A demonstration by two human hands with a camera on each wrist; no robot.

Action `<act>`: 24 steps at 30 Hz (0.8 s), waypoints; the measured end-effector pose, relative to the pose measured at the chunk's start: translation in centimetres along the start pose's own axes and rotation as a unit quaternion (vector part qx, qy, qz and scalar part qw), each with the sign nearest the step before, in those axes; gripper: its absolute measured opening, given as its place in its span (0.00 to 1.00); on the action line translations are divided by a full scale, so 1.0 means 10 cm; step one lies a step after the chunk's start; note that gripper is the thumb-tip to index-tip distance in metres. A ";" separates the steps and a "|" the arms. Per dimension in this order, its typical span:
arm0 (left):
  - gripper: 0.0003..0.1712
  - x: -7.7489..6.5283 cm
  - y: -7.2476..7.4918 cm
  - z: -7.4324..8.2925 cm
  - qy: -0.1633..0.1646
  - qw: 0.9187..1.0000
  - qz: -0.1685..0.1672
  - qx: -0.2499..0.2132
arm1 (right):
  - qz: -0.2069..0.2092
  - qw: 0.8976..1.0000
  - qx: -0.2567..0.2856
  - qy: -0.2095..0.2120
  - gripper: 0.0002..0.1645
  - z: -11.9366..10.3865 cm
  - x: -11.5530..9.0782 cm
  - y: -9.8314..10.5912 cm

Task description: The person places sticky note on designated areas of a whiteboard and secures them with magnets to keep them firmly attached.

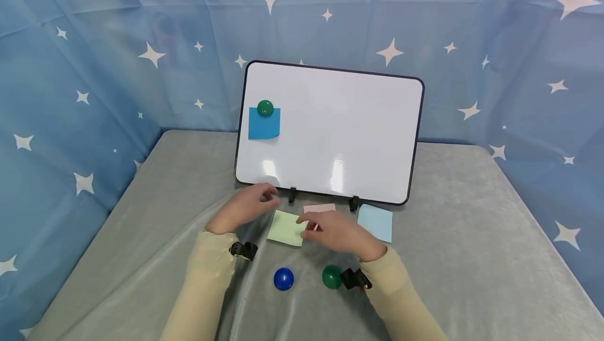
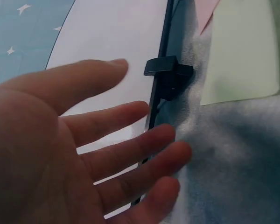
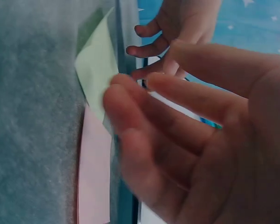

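Observation:
My left hand (image 1: 243,208) hovers by the lower left edge of a whiteboard (image 1: 337,126), its fingers spread and holding nothing, as the left wrist view (image 2: 126,144) shows. Loosely bent, the fingers of my right hand (image 1: 342,233) hang over the right edge of a pale green sticky note (image 1: 284,228); nothing is seen between them. Partly behind that hand lies a pink sticky note (image 1: 319,208), and a light blue sticky note (image 1: 377,222) is to its right. On the board, a green round magnet (image 1: 265,108) sits at the top of a blue sticky note (image 1: 263,127).
A blue round magnet (image 1: 283,279) and another green magnet (image 1: 331,277) lie on the grey cloth (image 1: 472,236) between the forearms. Two black stand feet (image 1: 354,203) support the tilted board. A blue star-patterned curtain (image 1: 330,36) hangs behind and along the sides.

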State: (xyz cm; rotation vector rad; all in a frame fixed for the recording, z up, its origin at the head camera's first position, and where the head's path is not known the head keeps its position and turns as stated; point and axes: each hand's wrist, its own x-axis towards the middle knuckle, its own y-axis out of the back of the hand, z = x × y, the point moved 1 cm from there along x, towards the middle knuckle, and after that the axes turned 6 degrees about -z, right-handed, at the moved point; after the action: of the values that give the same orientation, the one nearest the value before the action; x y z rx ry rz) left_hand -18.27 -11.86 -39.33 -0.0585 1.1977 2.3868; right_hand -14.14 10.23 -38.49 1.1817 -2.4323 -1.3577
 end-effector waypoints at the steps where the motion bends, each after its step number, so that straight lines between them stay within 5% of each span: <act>1: 0.18 0.01 -0.01 0.00 0.003 1.000 -0.001 0.004 | -0.009 1.000 -0.005 -0.005 0.20 -0.01 0.00 -0.01; 24: 0.11 0.00 -0.20 0.06 -0.007 0.997 -0.063 0.050 | -0.068 0.997 -0.023 -0.029 0.20 -0.21 -0.01 -0.16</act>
State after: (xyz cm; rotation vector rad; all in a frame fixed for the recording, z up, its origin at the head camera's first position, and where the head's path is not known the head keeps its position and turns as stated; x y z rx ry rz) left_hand -17.32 -10.35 -40.46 -0.0828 1.2675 2.2132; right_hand -12.16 8.41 -38.41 1.3370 -2.3830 -1.4986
